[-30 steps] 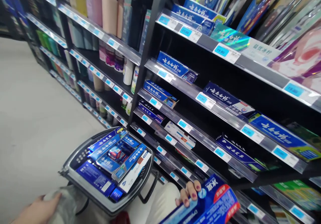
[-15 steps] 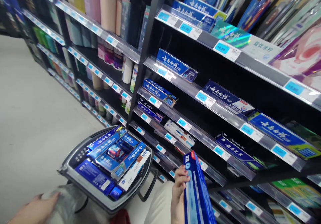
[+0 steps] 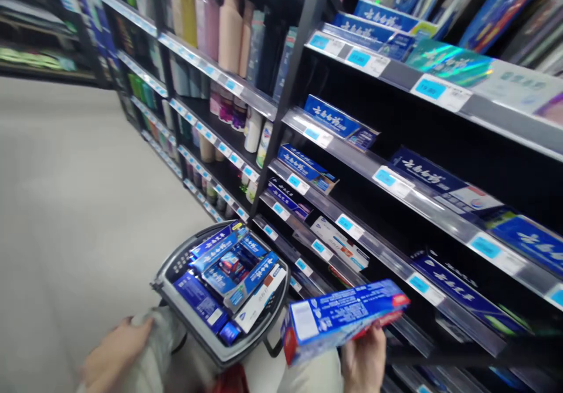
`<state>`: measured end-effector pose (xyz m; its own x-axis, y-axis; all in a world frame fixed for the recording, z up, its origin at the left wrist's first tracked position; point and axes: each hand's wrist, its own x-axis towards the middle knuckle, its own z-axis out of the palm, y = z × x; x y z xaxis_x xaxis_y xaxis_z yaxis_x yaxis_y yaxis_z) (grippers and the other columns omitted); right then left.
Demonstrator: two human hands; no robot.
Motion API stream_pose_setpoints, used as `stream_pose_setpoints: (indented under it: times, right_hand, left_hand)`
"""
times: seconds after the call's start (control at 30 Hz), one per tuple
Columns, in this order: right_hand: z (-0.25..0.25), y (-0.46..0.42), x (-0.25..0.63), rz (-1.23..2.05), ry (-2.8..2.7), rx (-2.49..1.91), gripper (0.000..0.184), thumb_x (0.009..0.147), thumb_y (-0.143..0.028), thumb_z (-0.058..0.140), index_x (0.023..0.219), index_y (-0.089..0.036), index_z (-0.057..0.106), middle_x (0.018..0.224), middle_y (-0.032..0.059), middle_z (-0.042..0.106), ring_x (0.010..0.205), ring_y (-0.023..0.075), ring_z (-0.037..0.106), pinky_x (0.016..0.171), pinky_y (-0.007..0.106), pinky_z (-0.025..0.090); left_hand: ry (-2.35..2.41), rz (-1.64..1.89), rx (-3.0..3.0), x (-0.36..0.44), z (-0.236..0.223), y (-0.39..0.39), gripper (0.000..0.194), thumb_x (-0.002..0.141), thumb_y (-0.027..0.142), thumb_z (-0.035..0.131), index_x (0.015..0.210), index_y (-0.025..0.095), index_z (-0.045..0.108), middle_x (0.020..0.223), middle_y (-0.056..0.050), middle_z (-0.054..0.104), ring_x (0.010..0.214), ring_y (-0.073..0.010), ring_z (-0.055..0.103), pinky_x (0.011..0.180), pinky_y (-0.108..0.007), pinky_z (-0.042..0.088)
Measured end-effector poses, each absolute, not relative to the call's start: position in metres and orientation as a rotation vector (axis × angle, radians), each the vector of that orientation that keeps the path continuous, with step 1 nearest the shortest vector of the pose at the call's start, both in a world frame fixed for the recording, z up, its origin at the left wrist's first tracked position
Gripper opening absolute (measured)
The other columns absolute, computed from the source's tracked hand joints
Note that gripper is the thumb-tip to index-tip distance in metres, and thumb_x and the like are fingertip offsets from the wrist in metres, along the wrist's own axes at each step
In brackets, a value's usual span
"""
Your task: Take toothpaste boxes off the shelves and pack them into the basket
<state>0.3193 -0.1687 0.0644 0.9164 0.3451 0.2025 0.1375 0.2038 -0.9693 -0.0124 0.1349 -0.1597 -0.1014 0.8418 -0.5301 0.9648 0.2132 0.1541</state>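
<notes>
My right hand (image 3: 364, 362) grips a blue and red toothpaste box (image 3: 343, 318) from below, holding it flat in front of the lower shelves. A grey shopping basket (image 3: 176, 264) full of several blue toothpaste boxes (image 3: 229, 273) rests against my lap. My left hand (image 3: 113, 353) lies on a pale grey cloth (image 3: 156, 346) just beside the basket's near left corner, fingers curled on the fabric. The toothpaste box in my right hand sits just right of the basket.
Black shelving (image 3: 290, 82) with blue price tags (image 3: 385, 177) runs along the right, stocked with blue toothpaste boxes (image 3: 338, 120). Bottles (image 3: 229, 29) fill the shelves further left. A pale floor (image 3: 65, 193) stretches away on the left.
My right hand has turned the toothpaste box from upright to lying flat and lowered it a little. The view has swung left, so basket and shelves sit further right.
</notes>
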Motion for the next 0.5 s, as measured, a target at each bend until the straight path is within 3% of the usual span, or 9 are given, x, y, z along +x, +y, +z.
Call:
stream_pose_setpoints:
  times: [0.17, 0.27, 0.4, 0.5]
  right_hand:
    - [0.087, -0.126, 0.339, 0.040, -0.511, -1.472, 0.096, 0.062, -0.036, 0.079, 0.139, -0.034, 0.022, 0.127, 0.0080, 0.048, 0.092, 0.0204, 0.059, 0.081, 0.044, 0.051]
    - [0.091, -0.071, 0.334, -0.054, -0.690, -1.582, 0.084, 0.064, -0.036, 0.076, 0.132, -0.026, 0.028, 0.130, 0.0118, 0.039, 0.099, 0.0192, 0.055, 0.087, 0.040, 0.048]
    - [0.068, 0.006, 0.327, 0.038, -0.897, -1.826, 0.059, 0.072, -0.044, 0.065, 0.117, -0.020, 0.036, 0.100, 0.0083, 0.058, 0.079, 0.0200, 0.061, 0.076, 0.037, 0.050]
    - [0.038, 0.052, 0.328, 0.113, -1.049, -2.084, 0.046, 0.074, -0.043, 0.060, 0.108, -0.020, 0.040, 0.078, 0.0033, 0.062, 0.069, 0.0227, 0.062, 0.069, 0.036, 0.048]
  left_hand:
    - [1.905, -0.264, 1.598, 0.004, -0.112, 0.119, 0.062, 0.085, 0.053, 0.027, 0.124, 0.011, 0.050, 0.122, -0.020, 0.058, 0.109, -0.0360, 0.057, 0.088, -0.042, 0.043]
    - [1.908, -0.214, 1.587, 0.003, -0.113, 0.117, 0.061, 0.085, 0.051, 0.026, 0.123, 0.010, 0.050, 0.120, -0.020, 0.057, 0.107, -0.0370, 0.058, 0.088, -0.043, 0.042]
    - [1.925, -0.183, 1.582, -0.002, -0.123, 0.117, 0.059, 0.085, 0.051, 0.026, 0.120, 0.012, 0.051, 0.119, -0.019, 0.058, 0.107, -0.0379, 0.058, 0.087, -0.044, 0.041]
    - [1.926, -0.183, 1.581, -0.004, -0.127, 0.119, 0.056, 0.085, 0.051, 0.027, 0.117, 0.013, 0.053, 0.116, -0.018, 0.060, 0.105, -0.0368, 0.059, 0.086, -0.044, 0.042]
